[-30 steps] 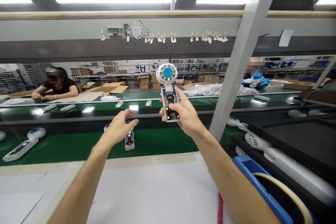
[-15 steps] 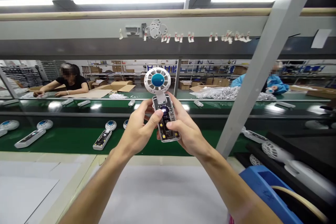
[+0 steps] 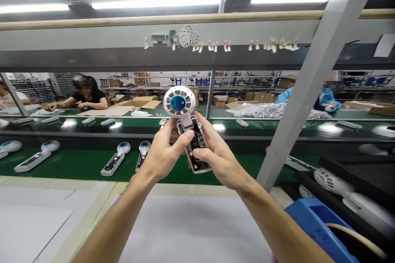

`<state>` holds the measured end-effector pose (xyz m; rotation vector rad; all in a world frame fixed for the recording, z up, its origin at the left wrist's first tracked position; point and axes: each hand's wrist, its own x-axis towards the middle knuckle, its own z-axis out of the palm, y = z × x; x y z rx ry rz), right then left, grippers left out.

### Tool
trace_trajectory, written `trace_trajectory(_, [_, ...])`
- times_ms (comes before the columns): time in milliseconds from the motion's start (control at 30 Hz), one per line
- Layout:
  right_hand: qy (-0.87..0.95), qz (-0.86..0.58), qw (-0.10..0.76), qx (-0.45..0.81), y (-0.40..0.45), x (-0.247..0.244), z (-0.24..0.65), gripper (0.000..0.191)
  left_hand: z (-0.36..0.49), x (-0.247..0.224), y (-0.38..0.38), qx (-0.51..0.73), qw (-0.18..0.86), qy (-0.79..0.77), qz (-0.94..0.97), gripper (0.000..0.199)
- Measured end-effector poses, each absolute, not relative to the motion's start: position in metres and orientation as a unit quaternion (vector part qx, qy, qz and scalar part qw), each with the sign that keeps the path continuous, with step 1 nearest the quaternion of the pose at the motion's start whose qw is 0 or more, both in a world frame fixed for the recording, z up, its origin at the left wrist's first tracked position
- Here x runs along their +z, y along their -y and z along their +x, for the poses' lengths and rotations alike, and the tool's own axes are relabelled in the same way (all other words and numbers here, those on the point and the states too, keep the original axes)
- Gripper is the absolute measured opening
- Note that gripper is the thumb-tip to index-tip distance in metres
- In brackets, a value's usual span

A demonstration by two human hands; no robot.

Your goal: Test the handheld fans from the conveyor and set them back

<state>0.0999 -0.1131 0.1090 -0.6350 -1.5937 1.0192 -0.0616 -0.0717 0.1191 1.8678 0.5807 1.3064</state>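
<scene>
In front of me, both hands grip a white handheld device (image 3: 185, 118) with a round slotted head and a blue disc in its centre. Its handle shows a dark circuit board with yellow parts. My left hand (image 3: 165, 148) is closed on the handle's left side, thumb lying on the board's upper part. On the right side, my right hand (image 3: 217, 154) wraps the handle with its thumb across the lower board. The fingers behind the handle are mostly hidden. The device leans a little to the left, its head upward. Just left of my hands lies a similar device (image 3: 142, 160).
More such devices (image 3: 112, 164) lie on the green conveyor belt (image 3: 77, 160). White sheets (image 3: 194, 230) cover the near table. At right stand a slanted metal post (image 3: 302, 78), a blue bin (image 3: 311, 213) and black foam holding white parts. Two co-workers (image 3: 89, 94) sit across the line.
The device's head has tilted left and lowered slightly, while its handle has swung a little right. Both hands still hold it. The view has shifted slightly, uncovering more of the device left of my hands.
</scene>
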Motion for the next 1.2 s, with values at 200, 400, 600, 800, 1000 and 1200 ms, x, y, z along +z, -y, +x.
trace_trajectory(200, [0.700,-0.291,0.517,0.397,0.115,0.106,0.093,0.080,-0.061,0.122,0.071,0.517,0.458,-0.242,0.682,0.039])
trace_trajectory(400, [0.752,-0.281,0.479,0.355,0.120,0.108,0.089,0.074,-0.057,0.122,0.072,0.566,0.519,-0.251,0.589,0.032])
trace_trajectory(600, [0.772,-0.272,0.460,0.343,0.123,0.111,0.088,0.074,-0.053,0.120,0.079,0.581,0.565,-0.259,0.525,0.032])
trace_trajectory(800, [0.741,-0.284,0.465,0.393,0.123,0.106,0.090,0.089,-0.052,0.122,0.081,0.567,0.599,-0.252,0.506,0.030])
trace_trajectory(1000, [0.754,-0.262,0.458,0.391,0.123,0.105,0.086,0.091,-0.048,0.119,0.083,0.642,0.538,-0.221,0.499,0.023])
trace_trajectory(1200, [0.794,-0.283,0.494,0.213,0.115,0.104,0.098,0.086,-0.054,0.122,0.083,0.740,0.268,-0.266,0.557,0.013])
